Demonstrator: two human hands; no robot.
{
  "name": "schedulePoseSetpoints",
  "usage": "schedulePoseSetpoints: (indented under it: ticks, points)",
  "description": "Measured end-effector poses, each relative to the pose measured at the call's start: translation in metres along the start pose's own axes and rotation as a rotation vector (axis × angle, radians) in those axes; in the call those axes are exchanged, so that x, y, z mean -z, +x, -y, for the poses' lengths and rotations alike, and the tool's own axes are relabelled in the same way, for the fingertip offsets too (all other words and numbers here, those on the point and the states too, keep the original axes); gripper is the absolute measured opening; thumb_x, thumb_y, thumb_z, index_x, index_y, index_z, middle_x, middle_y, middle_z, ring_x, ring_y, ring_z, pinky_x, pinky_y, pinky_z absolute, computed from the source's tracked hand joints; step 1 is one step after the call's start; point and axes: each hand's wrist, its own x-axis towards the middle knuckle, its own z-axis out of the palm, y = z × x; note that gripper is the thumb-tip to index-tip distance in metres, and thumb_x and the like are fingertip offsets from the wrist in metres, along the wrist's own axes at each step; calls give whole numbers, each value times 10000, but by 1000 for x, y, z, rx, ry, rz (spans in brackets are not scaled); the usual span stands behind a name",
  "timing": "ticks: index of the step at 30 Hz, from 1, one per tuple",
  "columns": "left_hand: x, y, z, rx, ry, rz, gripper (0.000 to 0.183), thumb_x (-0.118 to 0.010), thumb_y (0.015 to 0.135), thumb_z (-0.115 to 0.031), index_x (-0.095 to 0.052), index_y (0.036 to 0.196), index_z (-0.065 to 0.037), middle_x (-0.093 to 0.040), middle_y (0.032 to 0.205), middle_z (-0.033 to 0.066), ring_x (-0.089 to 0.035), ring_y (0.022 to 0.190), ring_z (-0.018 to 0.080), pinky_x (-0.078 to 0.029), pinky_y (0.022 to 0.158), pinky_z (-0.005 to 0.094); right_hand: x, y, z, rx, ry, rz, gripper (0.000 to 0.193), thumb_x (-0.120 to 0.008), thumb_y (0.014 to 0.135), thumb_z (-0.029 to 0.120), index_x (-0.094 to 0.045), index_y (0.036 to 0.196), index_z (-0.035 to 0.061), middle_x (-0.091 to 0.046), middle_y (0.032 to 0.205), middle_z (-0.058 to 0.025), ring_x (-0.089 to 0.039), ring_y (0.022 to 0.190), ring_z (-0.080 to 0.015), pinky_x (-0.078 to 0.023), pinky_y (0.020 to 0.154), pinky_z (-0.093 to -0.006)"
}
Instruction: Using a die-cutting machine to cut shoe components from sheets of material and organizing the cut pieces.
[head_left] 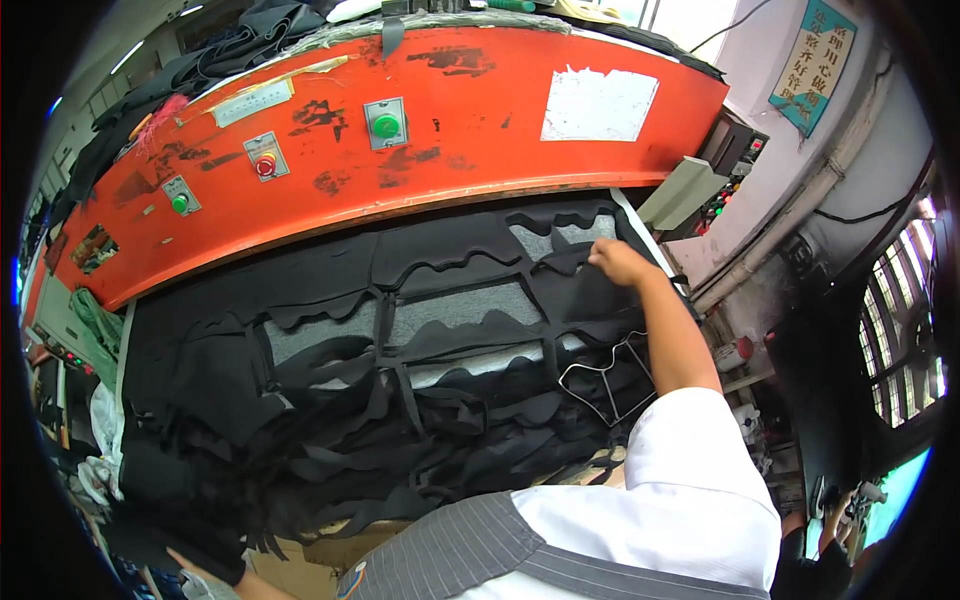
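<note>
Black sheet material [445, 262], cut through with wavy-edged openings, covers the work surface ahead of me. Grey surface shows through several of the gaps. At the far right of the sheet, my right hand [618, 262] is closed, its fingertips pinching a black piece beside an opening. Beneath that forearm lies a thin metal outline frame [607, 378], probably a cutting die. Low on the left, my left hand [188, 568] is closed on a bunch of black cut pieces [195, 525], which hide most of its fingers. Loose wavy black strips [350, 465] hang along the near edge.
A red-orange machine beam [480, 110] spans the far side, with green buttons [386, 126] and a red button [265, 164]. A control box [705, 180] juts out at right. Dark material [250, 40] is piled on top. Cardboard [300, 570] shows below the near edge.
</note>
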Motion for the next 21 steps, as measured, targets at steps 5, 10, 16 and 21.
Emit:
schedulePoseSetpoints:
  ticks: [5,10,16,21]
  points:
    - [30,-25,-43,272,-358,-389,536,-453,946,-327,-426,1361,11,-469,1387,165,-449,1273,301,-290,1120,437,91,-42,58,202,508,-393,110,-506,956,135,-479,908,39,-426,749,26,-404,725,-73,-383,656,-235]
    - [80,-64,-56,423,-628,-794,534,-431,950,-333,-426,1388,-27,-458,1401,153,-439,1290,293,-262,1138,449,64,12,159,534,367,-281,107,-533,942,117,-471,917,33,-479,805,-50,-458,767,-147,-414,734,-279]
    - [137,-141,-71,345,-183,-840,513,-534,921,-313,-500,1313,16,-501,1342,151,-482,1219,262,-317,1094,368,-56,134,204,339,45,-265,162,-529,909,156,-525,961,2,-606,993,-256,-571,944,-422,-447,813,-469]
    - [215,-234,-142,503,-298,-699,425,-568,927,-289,-597,1179,52,-619,1175,109,-586,1066,209,-416,997,322,-83,153,190,244,-292,-81,551,-576,877,404,-575,1156,-70,-553,1227,-277,-504,1174,-415,-381,1012,-434]
